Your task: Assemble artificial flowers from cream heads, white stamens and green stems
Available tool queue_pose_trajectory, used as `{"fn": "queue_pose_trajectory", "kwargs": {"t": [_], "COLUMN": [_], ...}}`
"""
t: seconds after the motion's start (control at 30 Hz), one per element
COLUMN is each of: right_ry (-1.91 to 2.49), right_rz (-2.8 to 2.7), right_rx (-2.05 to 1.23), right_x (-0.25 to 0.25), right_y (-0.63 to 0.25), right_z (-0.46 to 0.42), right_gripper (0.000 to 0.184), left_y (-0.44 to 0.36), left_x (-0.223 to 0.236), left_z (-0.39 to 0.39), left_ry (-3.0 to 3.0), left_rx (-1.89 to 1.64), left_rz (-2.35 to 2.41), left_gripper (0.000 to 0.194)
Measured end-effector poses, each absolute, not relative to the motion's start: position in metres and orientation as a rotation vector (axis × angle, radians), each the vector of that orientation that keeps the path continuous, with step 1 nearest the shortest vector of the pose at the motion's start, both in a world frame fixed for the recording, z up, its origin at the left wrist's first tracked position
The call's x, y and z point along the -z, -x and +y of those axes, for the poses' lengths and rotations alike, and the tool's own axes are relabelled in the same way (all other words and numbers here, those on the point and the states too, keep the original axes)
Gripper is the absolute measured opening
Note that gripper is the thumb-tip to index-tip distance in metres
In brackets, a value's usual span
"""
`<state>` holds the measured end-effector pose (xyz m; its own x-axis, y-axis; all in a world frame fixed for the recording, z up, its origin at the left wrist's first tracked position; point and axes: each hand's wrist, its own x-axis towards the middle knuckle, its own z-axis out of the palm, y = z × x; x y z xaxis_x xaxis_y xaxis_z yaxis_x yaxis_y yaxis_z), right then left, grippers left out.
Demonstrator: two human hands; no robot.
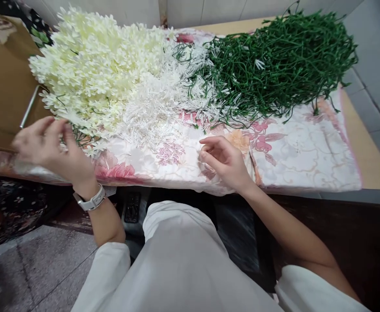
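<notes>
the heap of cream-white artificial flowers (102, 65) lies across the far left of the table (372, 151), its long axis running roughly left to right, the blossoms facing many ways with no shared direction. beside it, touching, a drift of thin white stamen-like sprigs (154, 104) slants from near left to far right, and beyond that the tangle of green plastic stems (284, 65) stretches lengthwise toward the right, its far end angled slightly away; white tips stick out along its left and near edges. the left hand (48, 145) is raised at the near left edge of the flowers, fingers bent and blurred, so i cannot tell whether it grips anything. the right hand (225, 160) is near the white sprigs, over the cloth, fingers loosely curled with a gap between thumb and forefinger; whether something thin sits inside the curl i cannot tell. a floral-printed cloth (300, 151) lies under all three piles. at the left a brown cardboard box (4, 78) with a metal rod (30, 106) near its right edge crowds the left hand, which partly hides the box's lower corner.
</notes>
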<state>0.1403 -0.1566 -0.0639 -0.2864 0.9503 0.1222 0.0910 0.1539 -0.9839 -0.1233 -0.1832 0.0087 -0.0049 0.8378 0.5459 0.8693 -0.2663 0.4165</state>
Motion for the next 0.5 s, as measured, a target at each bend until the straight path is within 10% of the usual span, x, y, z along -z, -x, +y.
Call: {"fn": "queue_pose_trajectory", "kwargs": {"t": [0.5], "right_ry": [1.012], "right_rz": [-2.164], "right_rx": [-0.432], "right_x": [0.008], "right_y": [-0.131], "right_z": [-0.060], "right_gripper": [0.015], "left_y": [0.202], "left_x": [0.054], "left_z": [-0.189], "left_ry": [1.593], "left_rx": [1.204], "left_rz": [-1.834], "left_gripper": [0.029]}}
